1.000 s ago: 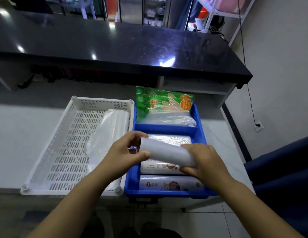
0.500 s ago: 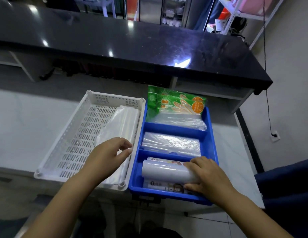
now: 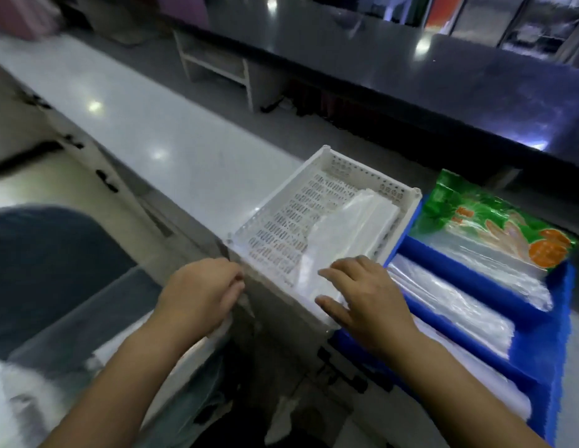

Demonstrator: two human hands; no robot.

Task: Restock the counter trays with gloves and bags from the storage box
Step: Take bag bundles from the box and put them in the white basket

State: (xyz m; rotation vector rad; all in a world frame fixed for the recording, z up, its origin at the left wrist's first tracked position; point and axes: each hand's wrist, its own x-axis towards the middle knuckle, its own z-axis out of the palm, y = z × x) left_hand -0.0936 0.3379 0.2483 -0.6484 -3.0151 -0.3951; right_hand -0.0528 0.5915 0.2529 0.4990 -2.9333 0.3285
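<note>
Right hand (image 3: 369, 305) down flat on the clear bags (image 3: 352, 231) in the white tray (image 3: 281, 221)!
It lay spread, fingers straight, pressing the stack's near end and gripping nothing. The left hand (image 3: 201, 292) sat curled at that tray's near left corner, and blur hid whether it actually held the rim. Just beside on the right, the blue tray (image 3: 436, 260) carried the green glove packet (image 3: 469, 215) in its far compartment, with more clear plastic in the one nearer.
</note>
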